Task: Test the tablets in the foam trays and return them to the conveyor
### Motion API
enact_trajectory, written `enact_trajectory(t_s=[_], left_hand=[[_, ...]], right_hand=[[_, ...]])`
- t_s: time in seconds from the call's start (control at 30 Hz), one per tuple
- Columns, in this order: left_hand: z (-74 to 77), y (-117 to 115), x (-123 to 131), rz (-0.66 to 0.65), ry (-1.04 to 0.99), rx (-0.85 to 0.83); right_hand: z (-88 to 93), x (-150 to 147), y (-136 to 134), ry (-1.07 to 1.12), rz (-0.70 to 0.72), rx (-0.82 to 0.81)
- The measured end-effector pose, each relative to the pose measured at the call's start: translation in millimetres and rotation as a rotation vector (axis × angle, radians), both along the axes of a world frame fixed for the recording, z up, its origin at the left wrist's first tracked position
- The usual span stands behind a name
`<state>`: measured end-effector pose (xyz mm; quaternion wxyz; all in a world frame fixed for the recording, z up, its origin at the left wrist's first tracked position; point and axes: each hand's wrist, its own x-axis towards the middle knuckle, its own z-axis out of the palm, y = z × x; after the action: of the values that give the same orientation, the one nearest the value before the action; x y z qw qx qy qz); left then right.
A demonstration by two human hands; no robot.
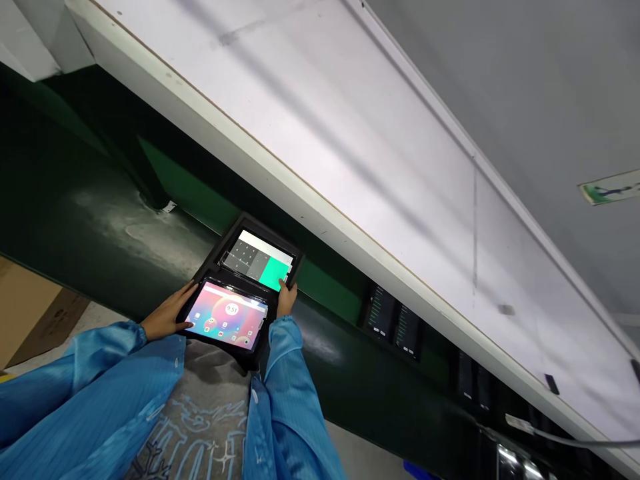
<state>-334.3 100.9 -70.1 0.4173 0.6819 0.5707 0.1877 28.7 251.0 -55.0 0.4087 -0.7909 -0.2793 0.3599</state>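
A black tray (214,256) lies tilted in front of my body with two tablets in it. The upper tablet (256,259) displays a calculator with dark keys and a green block. On the lower tablet (227,315) is a pink and blue home screen with a clock and icons. My left hand (167,312) grips the left side of the tray, its thumb over the lower tablet's corner. My right hand (287,299) holds the right side, its thumb at the upper tablet's green area. Fingers beneath the tray are hidden.
A long white shelf (320,153) runs diagonally above the dark green bench (125,220). More dark-screened tablets (393,320) stand under the shelf at right. A cable (575,440) hangs lower right. A cardboard box (35,310) is at the left.
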Motion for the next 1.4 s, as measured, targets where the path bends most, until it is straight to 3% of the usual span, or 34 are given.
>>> enact_trajectory(t_s=[0.1, 0.23, 0.43, 0.57, 0.87, 1.4], left_hand=[[3.6, 16, 4, 0.148, -0.109, 0.0], [12.5, 74, 24, 0.386, -0.186, 0.034], [12.4, 182, 62, 0.394, -0.094, 0.079], [18.9, 219, 78, 0.371, 0.023, 0.077], [35.5, 228, 99, 0.432, 0.258, 0.026], [25.1, 223, 82, 0.467, 0.098, -0.004]], right_hand=[[3.6, -1, -3, 0.017, 0.0, 0.019], [4.0, -2, -5, 0.026, -0.012, 0.025], [0.3, 1, -5, 0.028, -0.019, 0.013], [1.0, 1, -5, 0.033, -0.03, 0.022], [9.4, -4, -6, 0.007, -0.052, 0.013], [8.4, -5, -2, -0.059, -0.058, -0.106]])
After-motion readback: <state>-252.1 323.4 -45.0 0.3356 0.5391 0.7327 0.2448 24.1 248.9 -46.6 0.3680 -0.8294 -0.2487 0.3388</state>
